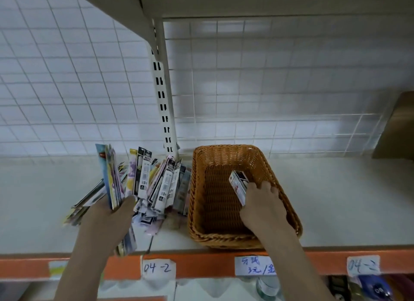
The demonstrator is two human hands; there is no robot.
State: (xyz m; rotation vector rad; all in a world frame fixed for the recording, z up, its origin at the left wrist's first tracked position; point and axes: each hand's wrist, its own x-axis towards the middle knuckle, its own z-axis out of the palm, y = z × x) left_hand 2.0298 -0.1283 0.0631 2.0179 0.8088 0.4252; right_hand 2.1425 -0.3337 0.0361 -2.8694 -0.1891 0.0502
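The right hand (261,202) is curled round one slim packet (238,184) inside the wicker basket (195,188), the packet's long axis running near to far. The left hand (112,217) grips a bundle of packets (111,177) left of the basket, beside the loose pile (161,184).

A shop or stockroom: a white metal shelf (336,199) with an orange front rail (201,265) carrying handwritten paper labels (158,268), a slotted upright (162,99), wire-grid backing (268,87), packaged goods (156,184).
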